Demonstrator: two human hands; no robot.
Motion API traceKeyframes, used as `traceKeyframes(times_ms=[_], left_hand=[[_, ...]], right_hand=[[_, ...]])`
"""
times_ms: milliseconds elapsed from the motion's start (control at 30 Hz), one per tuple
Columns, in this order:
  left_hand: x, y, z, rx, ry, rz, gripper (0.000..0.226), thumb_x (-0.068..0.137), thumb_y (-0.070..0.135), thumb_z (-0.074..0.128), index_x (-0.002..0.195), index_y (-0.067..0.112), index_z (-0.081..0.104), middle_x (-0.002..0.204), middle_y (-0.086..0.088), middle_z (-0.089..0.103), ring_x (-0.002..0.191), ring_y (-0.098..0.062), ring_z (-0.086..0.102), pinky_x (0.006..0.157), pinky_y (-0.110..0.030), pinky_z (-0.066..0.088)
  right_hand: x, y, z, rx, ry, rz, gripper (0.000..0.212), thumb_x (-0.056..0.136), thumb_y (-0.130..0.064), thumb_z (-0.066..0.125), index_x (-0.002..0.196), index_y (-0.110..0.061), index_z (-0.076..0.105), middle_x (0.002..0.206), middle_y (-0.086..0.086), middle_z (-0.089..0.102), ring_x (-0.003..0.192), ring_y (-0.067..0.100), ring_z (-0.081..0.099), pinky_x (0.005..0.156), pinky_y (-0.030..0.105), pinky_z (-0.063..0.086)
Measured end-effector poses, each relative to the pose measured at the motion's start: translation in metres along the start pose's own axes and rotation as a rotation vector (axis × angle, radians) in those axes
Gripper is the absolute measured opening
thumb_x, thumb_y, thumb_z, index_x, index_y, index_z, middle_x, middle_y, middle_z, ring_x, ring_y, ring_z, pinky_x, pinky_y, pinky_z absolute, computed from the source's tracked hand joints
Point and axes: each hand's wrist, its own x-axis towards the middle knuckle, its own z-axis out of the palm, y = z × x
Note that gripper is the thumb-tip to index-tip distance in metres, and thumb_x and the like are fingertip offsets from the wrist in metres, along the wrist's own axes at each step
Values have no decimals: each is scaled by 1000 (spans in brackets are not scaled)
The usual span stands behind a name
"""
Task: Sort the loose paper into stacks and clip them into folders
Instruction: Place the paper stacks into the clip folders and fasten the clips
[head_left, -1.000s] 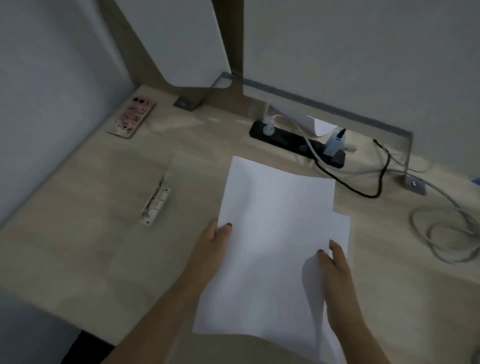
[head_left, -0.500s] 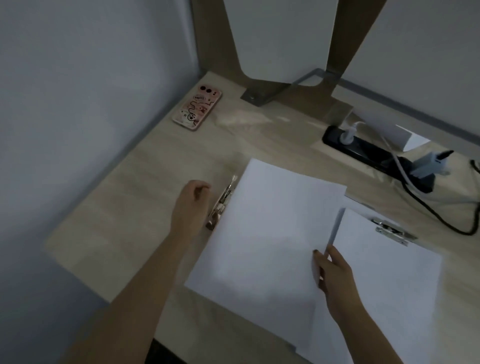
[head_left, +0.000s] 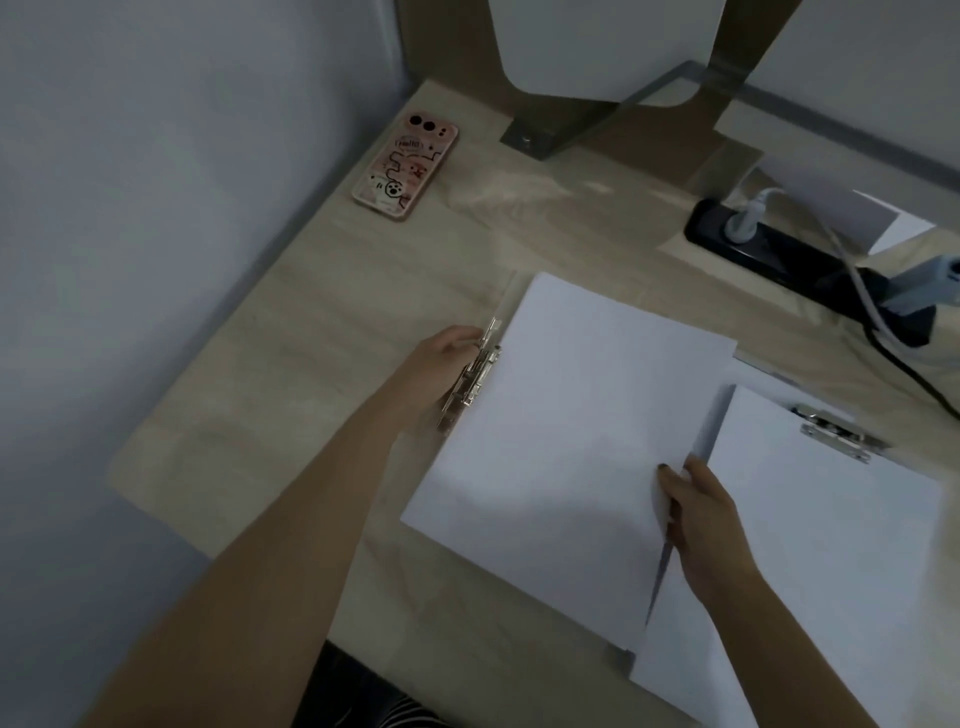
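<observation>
The paper stack (head_left: 561, 441) lies just right of the metal spring clip (head_left: 475, 379), its long edge running alongside the clip, which the nearer left hand (head_left: 441, 358) grips with curled fingers while the right hand (head_left: 711, 519) pinches the stack's edge opposite the clip.

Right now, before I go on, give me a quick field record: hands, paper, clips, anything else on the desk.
left hand: grips left clip at paper stack left edge
right hand: pinches paper stack right edge
right clip: holds second sheaf, untouched
stack under left clip: cannot tell
also on desk: phone, power strip
</observation>
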Motion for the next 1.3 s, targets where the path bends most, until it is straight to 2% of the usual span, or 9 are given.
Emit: traceKeyframes(times_ms=[67,167,433,600,800,900,1000,1200,1300], left_hand=[[-3,1,-1,-17,-24,27,32,92,12,49,122,19,58,120,1,62,101,-8,56,93,-23,40],[-7,1,-4,-26,-46,23,33,92,11,47,122,19,58,118,0,62,99,-11,56,95,-26,41],[-13,3,-9,-96,-60,-17,24,92,13,47,109,21,62,100,-4,61,87,-18,57,76,-32,50],[-17,3,-9,-135,-60,-26,22,92,14,47,107,20,62,96,-4,62,84,-19,57,59,-20,50],[-25,3,-13,-221,-93,-73,22,96,29,43,86,20,61,92,-2,61,77,-16,56,54,-21,49],[-30,-6,-18,-240,-117,-113,20,87,40,53,81,22,58,84,3,57,78,-17,54,70,-28,46],[-34,-21,-26,-278,-144,-146,31,72,40,59,98,23,56,91,4,62,89,-17,59,88,-40,45],[-49,-31,-38,-25,-282,-315,51,83,65,40,121,35,56,119,12,62,111,-7,56,75,-25,41],[-52,-34,-38,-18,-272,-294,58,75,72,47,122,38,53,125,9,60,115,-8,55,92,-32,41]], right_hand=[[3,0,5,-7,14,-8,13,94,-21,50,101,-33,51,91,8,50,81,21,48,67,29,37],[9,6,5,-24,17,-18,13,94,-25,51,104,-28,42,100,3,46,83,18,48,62,24,38],[10,17,3,-40,37,-21,13,94,-25,51,107,-25,47,96,4,46,77,18,46,62,25,37],[7,18,8,-24,88,-22,36,94,-26,50,130,-20,47,104,6,49,90,24,48,70,32,39],[3,19,7,-28,90,-27,46,96,-25,48,140,-19,38,121,3,46,107,29,48,81,35,39],[3,20,8,-36,97,-25,46,96,-26,47,140,-17,37,121,2,44,106,26,46,82,35,39],[3,19,9,-44,92,-44,44,96,-25,46,138,-17,39,125,3,44,107,26,46,84,38,40],[2,19,8,-38,80,-24,34,96,-25,47,130,-19,45,117,6,47,100,26,47,80,38,41],[3,20,8,-57,74,-43,19,96,-25,46,114,-20,47,99,3,47,91,25,46,69,32,37]])
